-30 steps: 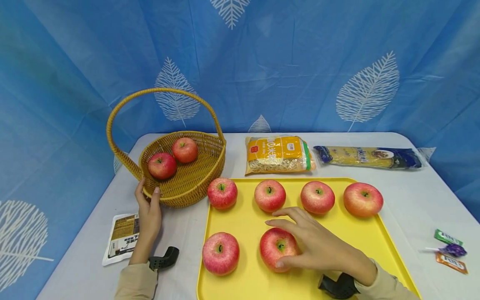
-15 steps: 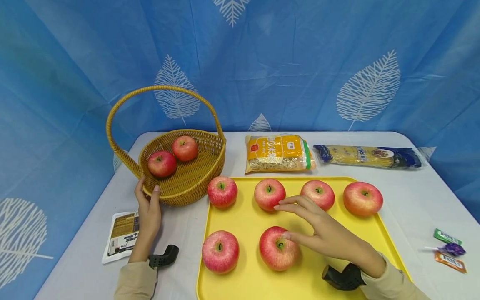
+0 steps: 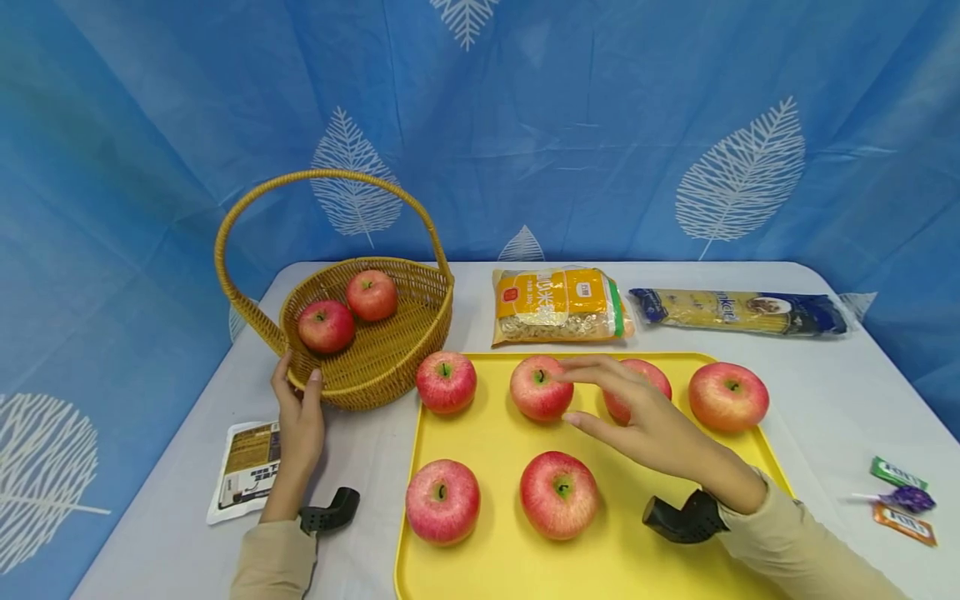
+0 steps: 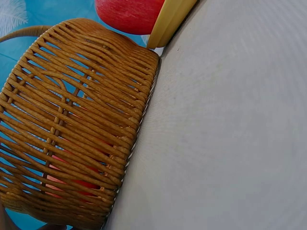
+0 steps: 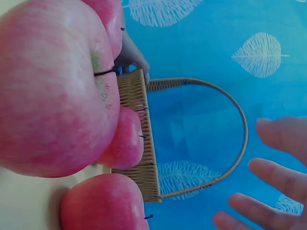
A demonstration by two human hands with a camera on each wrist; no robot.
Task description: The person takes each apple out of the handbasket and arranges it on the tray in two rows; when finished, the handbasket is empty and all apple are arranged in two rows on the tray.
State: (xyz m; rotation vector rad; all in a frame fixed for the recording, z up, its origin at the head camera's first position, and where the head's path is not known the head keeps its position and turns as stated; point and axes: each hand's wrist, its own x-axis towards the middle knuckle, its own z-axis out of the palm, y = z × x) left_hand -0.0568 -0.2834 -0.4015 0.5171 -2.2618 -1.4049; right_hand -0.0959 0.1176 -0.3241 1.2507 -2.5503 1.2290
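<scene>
The right hand (image 3: 652, 425) floats over the back row of apples on the yellow tray (image 3: 495, 433), its grip spread wide and holding nothing. Its fingers reach above the third apple (image 3: 637, 387). The left hand (image 3: 300, 417) grips the rim of the basket (image 3: 375, 367) at the desk's left side.

Both arms wear long beige fabric sleeves that end at the wrists, the cuffs loose and softly creased. The left hand (image 3: 298, 429) and the right hand (image 3: 651, 423) are bare, with no rings, gloves or watch showing. A small black plastic camera mount (image 3: 328, 512), curved like a bent stub, is strapped under the left wrist. A matching black plastic mount (image 3: 684, 518), rounded and matte, sits at the right wrist just ahead of the cuff.
</scene>
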